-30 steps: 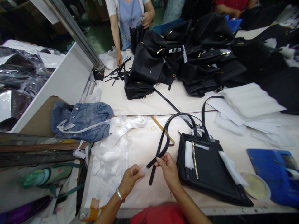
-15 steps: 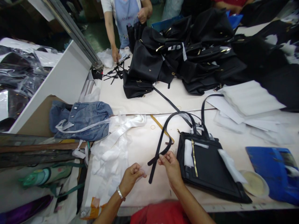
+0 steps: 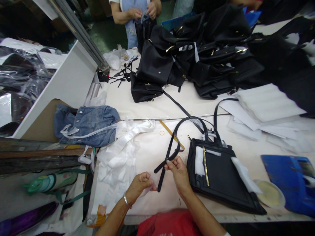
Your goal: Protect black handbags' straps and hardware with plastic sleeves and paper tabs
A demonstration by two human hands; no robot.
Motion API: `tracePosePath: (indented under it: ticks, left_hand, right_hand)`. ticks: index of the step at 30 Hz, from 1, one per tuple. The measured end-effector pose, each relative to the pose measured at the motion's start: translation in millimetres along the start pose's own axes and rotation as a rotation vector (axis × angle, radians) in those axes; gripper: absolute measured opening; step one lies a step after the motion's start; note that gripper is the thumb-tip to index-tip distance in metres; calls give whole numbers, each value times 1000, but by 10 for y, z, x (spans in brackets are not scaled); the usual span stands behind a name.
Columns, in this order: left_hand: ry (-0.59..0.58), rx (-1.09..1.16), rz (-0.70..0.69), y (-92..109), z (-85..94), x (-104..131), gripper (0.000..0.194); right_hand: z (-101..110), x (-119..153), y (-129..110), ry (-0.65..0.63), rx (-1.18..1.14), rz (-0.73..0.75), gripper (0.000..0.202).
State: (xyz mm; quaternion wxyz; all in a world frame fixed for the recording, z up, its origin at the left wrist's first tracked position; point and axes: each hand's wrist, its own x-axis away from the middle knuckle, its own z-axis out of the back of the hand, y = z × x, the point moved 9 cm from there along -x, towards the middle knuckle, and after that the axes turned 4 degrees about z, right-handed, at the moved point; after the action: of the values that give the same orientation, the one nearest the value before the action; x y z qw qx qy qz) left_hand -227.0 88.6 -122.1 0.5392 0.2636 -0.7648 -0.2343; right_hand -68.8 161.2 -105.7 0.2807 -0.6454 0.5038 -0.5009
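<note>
My right hand (image 3: 177, 170) pinches a black strap (image 3: 169, 158) near its end. The strap loops up and back to a black handbag (image 3: 221, 170) lying to the right on the table. This bag has a gold zipper, and white wrapping covers parts of it. Another strap end hangs down just left of my right fingers. My left hand (image 3: 140, 186), with a silver bracelet at the wrist, is closed on a thin, see-through piece of film (image 3: 153, 179). The film sits close to the strap ends; whether it touches them I cannot tell.
White wrapping strips (image 3: 118, 167) and a denim garment (image 3: 86, 124) lie left. Black bags (image 3: 157, 65) are piled at the back. White foam sheets (image 3: 268, 103), a round dish (image 3: 270, 193) and a blue holder (image 3: 287, 180) lie right. Across the table stands a person (image 3: 133, 19).
My right hand has shifted slightly up the strap, and the strap end has tilted a little. The person opposite has raised one hand from the table to join the other.
</note>
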Motion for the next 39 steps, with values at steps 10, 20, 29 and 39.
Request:
tracePosePath:
  ticks: [10,20,29,39]
  left_hand:
    - [-11,-16,-4,40,-26,11,20]
    - [45,9,-8,53,45,-2,21]
    - [89,46,-33,64,91,-27,21]
    - [108,33,-43,104,92,-18,21]
  right_hand:
    - [-6,-26,-18,18,-3,21,16]
    - [50,0,-58,30,39,14,16]
    - [28,19,-71,31,31,12,15]
    - [14,38,-36,10,56,10,14]
